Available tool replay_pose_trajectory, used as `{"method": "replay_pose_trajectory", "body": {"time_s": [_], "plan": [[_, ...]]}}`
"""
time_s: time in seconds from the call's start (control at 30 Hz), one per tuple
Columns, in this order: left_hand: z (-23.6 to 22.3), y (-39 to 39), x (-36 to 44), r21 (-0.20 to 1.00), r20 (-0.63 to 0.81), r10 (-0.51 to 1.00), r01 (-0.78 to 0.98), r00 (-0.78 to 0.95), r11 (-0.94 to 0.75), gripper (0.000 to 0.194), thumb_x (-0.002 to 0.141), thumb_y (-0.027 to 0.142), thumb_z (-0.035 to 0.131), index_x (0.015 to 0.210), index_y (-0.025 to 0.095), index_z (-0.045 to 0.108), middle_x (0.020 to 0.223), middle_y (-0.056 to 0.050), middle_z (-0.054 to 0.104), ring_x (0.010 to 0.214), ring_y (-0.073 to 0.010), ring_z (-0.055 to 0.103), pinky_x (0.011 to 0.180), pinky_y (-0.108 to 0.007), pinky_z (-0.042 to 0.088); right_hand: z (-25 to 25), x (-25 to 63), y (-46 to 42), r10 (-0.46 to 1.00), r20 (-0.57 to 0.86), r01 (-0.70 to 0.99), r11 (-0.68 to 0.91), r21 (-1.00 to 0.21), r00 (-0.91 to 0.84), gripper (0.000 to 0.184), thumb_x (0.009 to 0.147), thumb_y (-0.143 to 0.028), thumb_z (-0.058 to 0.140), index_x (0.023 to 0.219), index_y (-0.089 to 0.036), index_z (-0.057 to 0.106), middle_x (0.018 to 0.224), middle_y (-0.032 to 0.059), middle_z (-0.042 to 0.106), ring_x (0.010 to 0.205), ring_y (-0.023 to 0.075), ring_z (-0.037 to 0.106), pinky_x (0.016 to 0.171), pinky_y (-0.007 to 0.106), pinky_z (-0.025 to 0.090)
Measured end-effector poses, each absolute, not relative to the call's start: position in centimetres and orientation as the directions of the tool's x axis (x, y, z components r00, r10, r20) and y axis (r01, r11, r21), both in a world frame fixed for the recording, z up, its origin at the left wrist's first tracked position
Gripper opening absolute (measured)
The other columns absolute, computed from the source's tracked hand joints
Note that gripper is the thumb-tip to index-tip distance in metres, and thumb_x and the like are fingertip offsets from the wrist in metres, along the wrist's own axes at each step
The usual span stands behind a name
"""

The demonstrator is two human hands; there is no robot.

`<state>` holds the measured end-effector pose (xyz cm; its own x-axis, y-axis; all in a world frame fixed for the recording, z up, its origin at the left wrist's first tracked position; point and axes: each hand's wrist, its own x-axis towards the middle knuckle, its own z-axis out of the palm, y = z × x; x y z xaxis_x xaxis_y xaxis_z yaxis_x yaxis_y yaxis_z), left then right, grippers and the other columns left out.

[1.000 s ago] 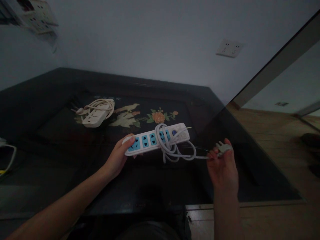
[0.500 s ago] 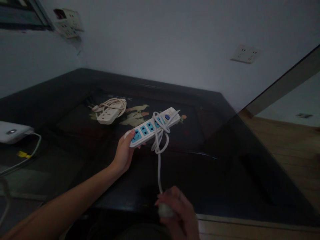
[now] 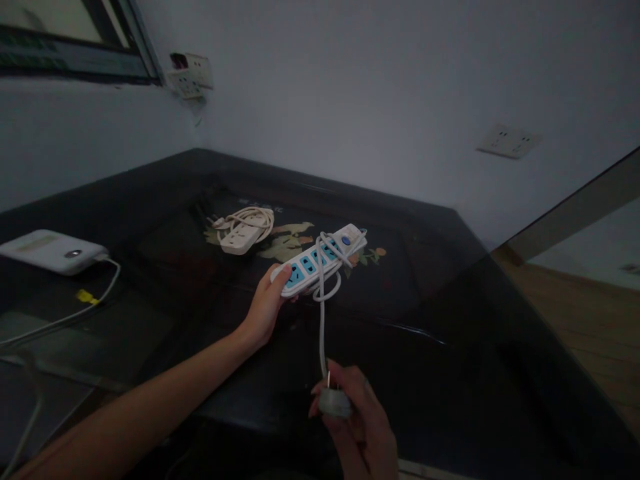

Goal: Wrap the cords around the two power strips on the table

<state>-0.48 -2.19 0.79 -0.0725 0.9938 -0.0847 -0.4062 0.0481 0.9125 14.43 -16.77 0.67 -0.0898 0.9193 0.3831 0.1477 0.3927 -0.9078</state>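
Left hand: there it was, gripping the near end of the strip, thumb pressed on top, fingers curled underneath.
Strip: long, slim, smooth white plastic, round-cornered, with blue socket panels and a rounded blue button, tilted over the middle of the tabletop.
Right hand: a neat pinch, thumb and fingers closed round the plug.
Plug: chunky, pale grey, thin prongs pointing away from the person.
Cord: round and pale, looped around the strip's far half, then running down to the right fingers.
Second strip: cream plastic, wrapped in its own coils, lying just beyond on the tabletop.
Tabletop: dark, glossy, bearing a leafy, flowery pattern.
Far left: a white, rounded slab, cable attached.
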Motion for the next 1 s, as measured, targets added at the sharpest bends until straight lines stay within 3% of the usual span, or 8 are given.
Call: {"method": "replay_pose_trajectory", "body": {"time_s": [0.2,0.3,0.43,0.77,1.0], "plan": [[0.7,-2.7,-0.4,0.973,-0.021,0.998,-0.232,-0.057,0.007,0.035,0.077,0.049,0.063,0.077,0.017,0.051,0.066,0.004,0.052,0.062,-0.0123,0.052,0.055,-0.021,0.04,1.8,15.8,-16.7,0.949,0.298,0.132,0.284,-0.95,0.101,0.035,0.088,-0.04,0.059,0.121,-0.031,0.057,0.09,0.0045,0.069,0.067,0.0162,0.067,0.064,0.028,0.056],[0.9,-3.1,-0.4,0.992,0.021,1.0,-0.123,-0.012,-0.023,0.033,0.078,0.049,0.061,0.077,0.017,0.051,0.067,0.004,0.051,0.063,-0.0119,0.049,0.057,-0.021,0.039,2.4,16.6,-15.9,0.919,0.372,0.316,0.317,-0.894,0.133,0.026,0.085,-0.037,0.064,0.109,-0.029,0.062,0.091,0.0044,0.071,0.074,0.0183,0.069,0.067,0.028,0.057],[1.3,-3.7,-0.4,0.998,0.067,0.995,-0.019,0.076,-0.066,0.031,0.08,0.047,0.059,0.078,0.017,0.052,0.068,0.004,0.05,0.063,-0.0127,0.047,0.058,-0.022,0.038,3.7,17.5,-14.2,0.865,0.501,0.516,0.443,-0.733,-0.03,0.027,0.086,-0.027,0.062,0.112,-0.03,0.061,0.094,0.0029,0.071,0.08,0.0174,0.069,0.067,0.025,0.056],[1.8,-4.6,-0.6,0.99,0.101,0.942,0.058,0.321,-0.126,0.034,0.08,0.051,0.058,0.08,0.017,0.052,0.072,0.001,0.052,0.067,-0.0151,0.048,0.058,-0.023,0.039,4.6,18.5,-12.7,0.789,0.554,0.594,0.586,-0.551,-0.264,0.028,0.087,-0.019,0.062,0.113,-0.029,0.063,0.088,0.0018,0.066,0.082,0.0172,0.062,0.073,0.03,0.053],[2.0,-4.8,-0.7,0.984,0.107,0.917,0.093,0.385,-0.154,0.034,0.079,0.052,0.057,0.081,0.018,0.054,0.071,0.001,0.053,0.065,-0.0155,0.049,0.058,-0.023,0.038,5.2,19.3,-12.2,0.733,0.638,0.72,0.573,-0.393,-0.235,0.026,0.085,-0.018,0.064,0.108,-0.028,0.066,0.094,0.0047,0.063,0.091,0.0217,0.056,0.082,0.039,0.048]]}}
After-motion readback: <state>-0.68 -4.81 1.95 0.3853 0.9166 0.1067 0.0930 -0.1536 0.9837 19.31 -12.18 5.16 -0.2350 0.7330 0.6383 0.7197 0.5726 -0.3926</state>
